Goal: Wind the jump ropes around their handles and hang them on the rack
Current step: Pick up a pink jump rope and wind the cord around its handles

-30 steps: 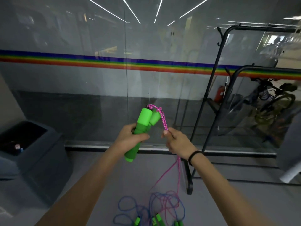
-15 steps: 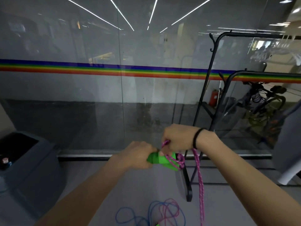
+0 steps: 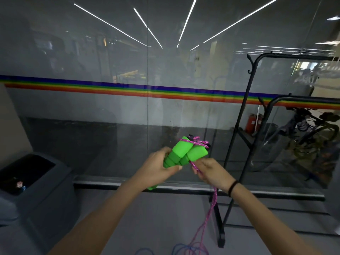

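head-worn wide-angle view, facing forward and slightly down, hands [image 3: 185, 170] close, glass wall [image 3: 110, 100] beyond

The scene was dim and grey, its only strong light the white strip lights [image 3: 185, 21] mirrored as hard glare lines in the glass wall [image 3: 92, 111]. Wide-angle distortion bowed the rainbow stripe [image 3: 128, 90] and leaned the rack [image 3: 244, 115] near the right edge; the forearms [image 3: 103, 214] looked softly blurred.
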`<state>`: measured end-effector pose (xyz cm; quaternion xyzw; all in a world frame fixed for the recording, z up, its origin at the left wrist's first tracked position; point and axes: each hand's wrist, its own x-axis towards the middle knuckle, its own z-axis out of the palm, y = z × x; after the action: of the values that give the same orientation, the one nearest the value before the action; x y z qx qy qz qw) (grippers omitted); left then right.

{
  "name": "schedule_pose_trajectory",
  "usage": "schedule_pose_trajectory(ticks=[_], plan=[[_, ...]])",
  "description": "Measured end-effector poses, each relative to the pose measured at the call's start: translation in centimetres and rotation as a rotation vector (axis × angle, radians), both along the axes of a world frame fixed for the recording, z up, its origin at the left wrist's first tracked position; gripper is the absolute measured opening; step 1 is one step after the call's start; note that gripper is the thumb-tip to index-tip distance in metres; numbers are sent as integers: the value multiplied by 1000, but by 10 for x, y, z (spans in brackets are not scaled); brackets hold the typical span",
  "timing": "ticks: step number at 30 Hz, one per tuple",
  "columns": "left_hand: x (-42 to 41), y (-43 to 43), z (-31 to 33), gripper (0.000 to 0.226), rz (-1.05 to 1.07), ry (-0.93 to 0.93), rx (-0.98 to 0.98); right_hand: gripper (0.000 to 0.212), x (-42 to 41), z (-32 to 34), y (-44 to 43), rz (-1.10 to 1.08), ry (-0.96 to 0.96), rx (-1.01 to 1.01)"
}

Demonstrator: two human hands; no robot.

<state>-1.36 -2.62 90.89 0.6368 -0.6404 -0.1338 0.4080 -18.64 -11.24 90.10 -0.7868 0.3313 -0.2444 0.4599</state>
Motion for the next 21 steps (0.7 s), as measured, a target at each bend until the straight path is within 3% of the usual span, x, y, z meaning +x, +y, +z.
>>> schedule_pose_trajectory(ticks=[4,8,11,14,17,21], plan=[[4,2,-5,18,117,-16,-67,34,-3,9,14,78,257,-371],[0,7,-8,20,192,-209,57,21,-2,22,25,181,574,-684],[-4,11,-3,24,151,-390,148,29,-1,40,34,124,673,-801],[-3,12,6,23,20,-550,267,33,3,55,37,103,656,-840],[-2,14,12,21,-210,-583,354,32,6,63,31,173,523,-704],[0,20,17,18,-386,-427,277,17,8,51,20,371,141,-113]])
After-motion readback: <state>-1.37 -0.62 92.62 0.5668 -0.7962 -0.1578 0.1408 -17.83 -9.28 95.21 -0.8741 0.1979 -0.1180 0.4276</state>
